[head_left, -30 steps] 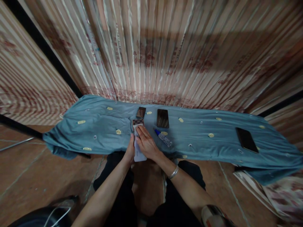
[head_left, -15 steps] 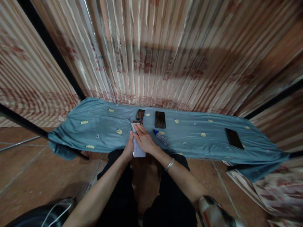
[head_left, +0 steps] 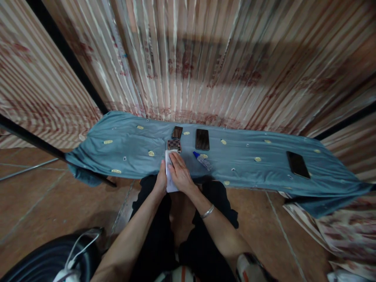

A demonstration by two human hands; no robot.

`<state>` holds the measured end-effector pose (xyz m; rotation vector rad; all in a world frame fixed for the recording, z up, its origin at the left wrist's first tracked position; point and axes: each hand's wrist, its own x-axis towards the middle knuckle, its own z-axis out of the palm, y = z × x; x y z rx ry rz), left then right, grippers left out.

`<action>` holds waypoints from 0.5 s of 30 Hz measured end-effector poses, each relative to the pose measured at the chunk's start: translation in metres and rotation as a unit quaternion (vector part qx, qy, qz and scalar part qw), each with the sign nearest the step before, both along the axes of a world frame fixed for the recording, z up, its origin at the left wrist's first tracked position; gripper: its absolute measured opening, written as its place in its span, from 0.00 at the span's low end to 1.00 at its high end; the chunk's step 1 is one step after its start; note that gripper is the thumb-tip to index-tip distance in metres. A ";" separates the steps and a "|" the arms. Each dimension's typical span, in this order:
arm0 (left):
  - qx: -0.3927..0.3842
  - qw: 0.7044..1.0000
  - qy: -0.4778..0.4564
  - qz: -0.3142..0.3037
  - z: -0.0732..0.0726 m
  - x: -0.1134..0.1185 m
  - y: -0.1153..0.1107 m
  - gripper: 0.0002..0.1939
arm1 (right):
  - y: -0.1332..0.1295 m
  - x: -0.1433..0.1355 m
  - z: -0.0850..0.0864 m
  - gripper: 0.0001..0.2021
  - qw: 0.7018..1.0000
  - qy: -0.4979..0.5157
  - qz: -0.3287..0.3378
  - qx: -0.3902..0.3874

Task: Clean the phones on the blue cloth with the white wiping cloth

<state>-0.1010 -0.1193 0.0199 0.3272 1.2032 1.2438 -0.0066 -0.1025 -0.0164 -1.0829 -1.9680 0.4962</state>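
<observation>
A pale phone (head_left: 172, 185), long and flat, is held over my lap at the near edge of the cloth. My left hand (head_left: 160, 181) closes on its left edge, with the thumb along the side. Across its upper face and right side lies my right hand (head_left: 181, 174), fingers together and bent on it; that hand hides the right edge. Just beyond the phone's top end sits a small checkered item (head_left: 174, 145), and behind it a small dark, shiny, wallet-like item (head_left: 177, 132). A clear bottle with a blue tip (head_left: 203, 159) lies right of my right hand.
A teal patterned cloth (head_left: 141, 143) covers the long surface. A dark phone (head_left: 202, 139) lies behind the bottle, and another dark phone (head_left: 298, 164) far right. Black poles (head_left: 70, 62) and a striped curtain (head_left: 194, 70) bound the space. A black round object (head_left: 53, 258) with a white cable is lower left.
The pale phone has turned slightly and shows narrower between my hands. The checkered item beyond it shows more fully. My view has shifted, with the surface now higher in the picture.
</observation>
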 end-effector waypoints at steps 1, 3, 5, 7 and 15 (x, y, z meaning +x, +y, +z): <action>0.000 1.000 -0.006 0.001 0.000 0.001 0.001 0.28 | 0.000 0.000 0.000 0.27 1.000 -0.003 -0.001 0.003; 0.004 1.000 -0.026 0.000 -0.002 0.004 0.002 0.26 | 0.002 0.003 0.001 0.27 1.000 -0.005 -0.011 0.005; 0.028 0.998 -0.047 -0.006 -0.005 0.009 0.005 0.25 | 0.005 0.007 0.001 0.28 1.000 -0.002 -0.027 0.006; 0.051 0.997 -0.057 -0.015 -0.010 0.013 0.007 0.23 | 0.007 0.012 0.000 0.27 0.999 0.003 -0.043 0.003; 0.033 0.992 -0.122 -0.024 0.000 0.017 0.010 0.24 | 0.001 0.018 0.000 0.27 0.999 -0.005 -0.039 0.002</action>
